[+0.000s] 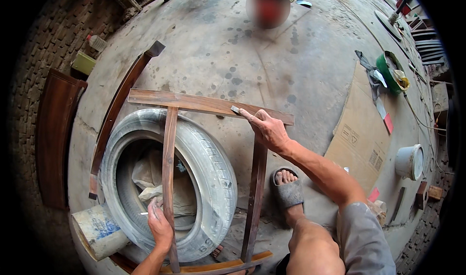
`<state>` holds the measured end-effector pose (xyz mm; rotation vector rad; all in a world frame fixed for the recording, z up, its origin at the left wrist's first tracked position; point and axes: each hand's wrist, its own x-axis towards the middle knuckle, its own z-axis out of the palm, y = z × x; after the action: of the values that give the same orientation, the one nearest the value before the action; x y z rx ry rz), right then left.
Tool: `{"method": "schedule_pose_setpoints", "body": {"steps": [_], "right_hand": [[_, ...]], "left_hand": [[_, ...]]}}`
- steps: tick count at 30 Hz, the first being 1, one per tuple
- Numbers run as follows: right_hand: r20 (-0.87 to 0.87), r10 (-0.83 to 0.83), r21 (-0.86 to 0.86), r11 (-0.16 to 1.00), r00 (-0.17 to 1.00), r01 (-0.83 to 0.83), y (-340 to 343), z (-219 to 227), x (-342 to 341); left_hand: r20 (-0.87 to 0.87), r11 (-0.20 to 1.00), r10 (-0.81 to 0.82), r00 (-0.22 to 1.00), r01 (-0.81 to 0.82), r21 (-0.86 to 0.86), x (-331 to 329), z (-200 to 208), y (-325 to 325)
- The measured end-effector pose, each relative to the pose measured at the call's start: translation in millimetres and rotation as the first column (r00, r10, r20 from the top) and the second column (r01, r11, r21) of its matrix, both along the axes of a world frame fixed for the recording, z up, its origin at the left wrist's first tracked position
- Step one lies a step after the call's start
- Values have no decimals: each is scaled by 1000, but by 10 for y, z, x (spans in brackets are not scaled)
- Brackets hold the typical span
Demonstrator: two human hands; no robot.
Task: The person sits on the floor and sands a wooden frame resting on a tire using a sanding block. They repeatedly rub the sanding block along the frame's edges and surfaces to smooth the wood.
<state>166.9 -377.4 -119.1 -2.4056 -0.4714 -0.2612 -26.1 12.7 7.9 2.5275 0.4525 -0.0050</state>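
A dark brown wooden frame (pixel 204 101) leans over a dusty grey tyre (pixel 218 178), its top rail farthest from me. My right hand (pixel 268 128) is closed over that rail near its right end. The index finger stretches along a small grey flat piece (pixel 235 109) that rests on the wood; its kind is not clear. Lower left, my left hand (pixel 159 225) is beside the frame's left upright, over the tyre's opening. A thin white stick like a cigarette (pixel 143 213) pokes out from its closed fingers. Inside the tyre lies crumpled plastic sheeting (pixel 145 173).
Left of the tyre are a long curved wooden piece (pixel 119 105), a dark wooden panel (pixel 57 139) and a stained bucket (pixel 99 231). On the right lie flat cardboard (pixel 361 129), a green basin (pixel 388 71) and a white bucket (pixel 410 161). My sandalled foot (pixel 288 190) stands nearby.
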Motion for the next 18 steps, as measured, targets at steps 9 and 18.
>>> {"method": "schedule_pose_setpoints", "body": {"steps": [9, 18], "right_hand": [[31, 14, -14, 1000, 999, -13, -34, 9, 8], [45, 0, 6, 1000, 999, -1, -16, 59, 22]], "left_hand": [[2, 1000, 4, 1000, -4, -8, -28, -37, 34], [2, 999, 15, 1000, -15, -29, -33, -34, 31]]}}
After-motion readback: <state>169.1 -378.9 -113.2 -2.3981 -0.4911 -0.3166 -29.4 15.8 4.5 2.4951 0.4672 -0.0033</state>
